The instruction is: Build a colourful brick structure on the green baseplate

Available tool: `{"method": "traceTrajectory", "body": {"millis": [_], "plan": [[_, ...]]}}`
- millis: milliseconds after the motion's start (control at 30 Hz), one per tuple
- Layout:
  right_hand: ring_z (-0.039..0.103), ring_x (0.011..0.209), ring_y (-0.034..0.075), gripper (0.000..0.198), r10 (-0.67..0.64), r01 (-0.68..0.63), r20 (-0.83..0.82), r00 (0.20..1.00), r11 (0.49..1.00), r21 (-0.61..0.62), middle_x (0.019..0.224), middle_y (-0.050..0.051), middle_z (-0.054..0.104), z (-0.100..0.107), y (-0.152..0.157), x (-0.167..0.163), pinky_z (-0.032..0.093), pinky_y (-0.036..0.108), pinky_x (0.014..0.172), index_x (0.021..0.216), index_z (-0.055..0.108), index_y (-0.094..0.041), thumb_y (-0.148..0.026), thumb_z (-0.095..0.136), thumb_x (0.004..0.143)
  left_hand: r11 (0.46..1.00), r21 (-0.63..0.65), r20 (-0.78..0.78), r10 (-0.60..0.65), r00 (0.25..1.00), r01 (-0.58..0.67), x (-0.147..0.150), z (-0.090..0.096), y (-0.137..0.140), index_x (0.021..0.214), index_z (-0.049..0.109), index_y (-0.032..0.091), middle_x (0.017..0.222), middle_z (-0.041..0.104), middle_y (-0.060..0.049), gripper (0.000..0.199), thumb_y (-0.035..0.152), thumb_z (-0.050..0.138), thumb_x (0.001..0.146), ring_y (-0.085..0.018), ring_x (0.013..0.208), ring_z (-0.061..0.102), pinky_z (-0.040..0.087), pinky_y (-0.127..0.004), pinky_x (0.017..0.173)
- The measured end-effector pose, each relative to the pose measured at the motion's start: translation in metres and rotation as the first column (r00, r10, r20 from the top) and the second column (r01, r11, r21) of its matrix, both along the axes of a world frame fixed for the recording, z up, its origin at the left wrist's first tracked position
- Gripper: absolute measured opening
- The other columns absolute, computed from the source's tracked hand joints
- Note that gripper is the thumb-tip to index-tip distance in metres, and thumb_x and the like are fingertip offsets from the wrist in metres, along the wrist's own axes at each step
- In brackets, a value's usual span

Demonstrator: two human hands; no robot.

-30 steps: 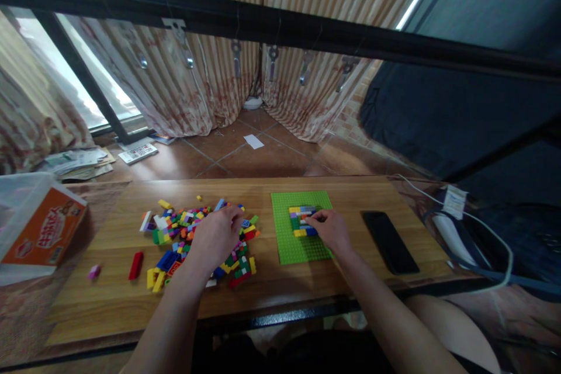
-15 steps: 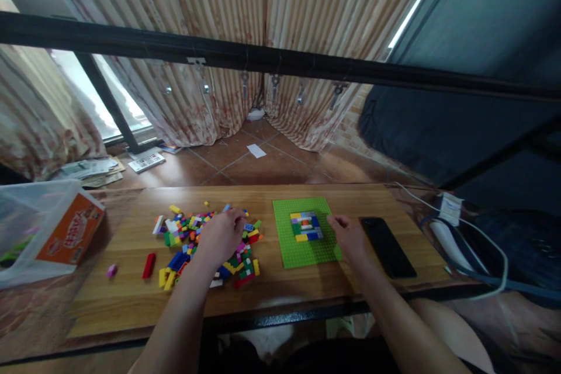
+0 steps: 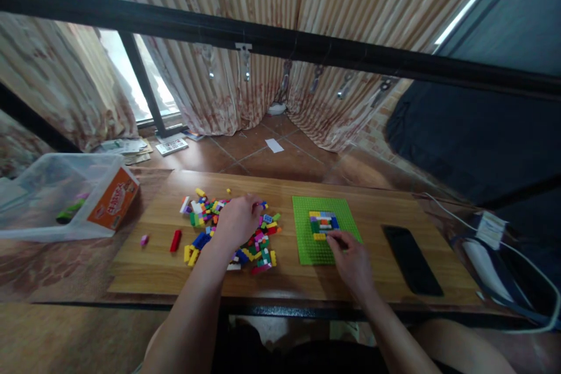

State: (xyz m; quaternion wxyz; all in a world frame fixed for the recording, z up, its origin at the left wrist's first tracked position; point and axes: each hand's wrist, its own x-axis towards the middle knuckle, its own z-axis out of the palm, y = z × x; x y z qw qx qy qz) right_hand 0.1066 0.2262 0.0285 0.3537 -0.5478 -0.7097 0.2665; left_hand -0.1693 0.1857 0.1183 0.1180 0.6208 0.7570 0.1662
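My left hand (image 3: 239, 219) reaches over the pile of loose toy building bricks (image 3: 260, 239), at its far side. Its fingers are bent together; whatever they may hold is hidden. A green studded baseplate (image 3: 307, 254) lies right of the pile. On it stands a low square of bricks (image 3: 314, 214) in yellow, blue, green and grey, with red, orange and white pieces in the middle. My right hand (image 3: 353, 257) has its thumb and fingertips closed at the near right corner of that square, covering some bricks there. Anything between those fingertips is too small to make out.
A black phone (image 3: 412, 260) lies right of the baseplate. A red brick (image 3: 175, 241) and a pink brick (image 3: 144, 239) lie left of the pile. The clear plastic bin (image 3: 52, 231) with an orange label stands further left. A dark rail (image 3: 272, 38) crosses beyond the table (image 3: 144, 272).
My right hand has moved from beside the baseplate's right edge onto the near right corner of the brick square. My left hand stays over the pile. The whole view has shifted.
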Motion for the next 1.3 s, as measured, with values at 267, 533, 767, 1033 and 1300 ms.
{"method": "traceTrajectory", "body": {"millis": [267,533,767,1033,1300], "plan": [[0.061,0.076,0.022,0.032,-0.102,0.083,0.228,0.968,0.992,0.094,0.088,0.01,0.069,0.004,0.029,0.015,0.046,0.036,0.071,0.087,0.069,-0.017,-0.04,0.047,0.084,1.0,0.007,0.019,-0.008,1.0,0.008,0.0,0.0,0.0,0.091,0.069,0.021,0.086,0.072,-0.006,0.026,0.024,0.043,0.09,-0.02,0.082,0.066,0.044,-0.027,0.07],[0.059,0.084,0.023,0.028,0.012,-0.095,0.473,0.881,0.984,0.151,0.089,0.009,0.065,0.001,0.048,0.017,0.045,0.037,0.079,0.087,0.072,-0.02,-0.032,0.047,0.086,0.999,-0.043,-0.027,-0.021,0.999,0.02,0.003,0.002,0.001,0.087,0.066,0.021,0.083,0.07,-0.005,0.026,0.027,0.041,0.091,-0.019,0.076,0.064,0.043,-0.027,0.068],[0.058,0.09,0.019,0.027,0.322,-0.353,0.694,0.644,0.93,-0.104,0.096,0.008,0.064,0.023,0.073,0.018,0.041,0.031,0.084,0.09,0.073,-0.021,-0.027,0.046,0.091,0.975,0.083,0.019,-0.208,0.978,0.206,0.033,-0.018,0.004,0.09,0.064,0.019,0.095,0.066,-0.006,0.023,0.02,0.042,0.09,-0.019,0.089,0.062,0.047,-0.029,0.078],[0.056,0.081,0.019,0.025,0.5,-0.659,0.743,0.445,0.744,-0.106,0.086,0.007,0.062,0.029,0.09,0.024,0.043,0.03,0.074,0.084,0.07,-0.019,-0.026,0.047,0.092,0.839,0.192,-0.035,-0.513,0.858,0.509,0.096,-0.049,-0.001,0.124,0.052,0.019,0.136,0.051,-0.007,0.039,0.026,0.056,0.086,-0.025,0.114,0.049,0.042,-0.039,0.099],[0.056,0.084,0.018,0.025,0.489,-0.69,0.72,0.493,0.723,-0.018,0.091,0.007,0.061,0.033,0.08,0.023,0.045,0.03,0.075,0.093,0.067,-0.02,-0.026,0.043,0.095,0.83,0.089,-0.124,-0.54,0.833,0.551,0.117,-0.07,0.003,0.13,0.046,0.014,0.133,0.052,-0.011,0.041,0.024,0.046,0.09,-0.025,0.117,0.048,0.044,-0.04,0.095]]}}
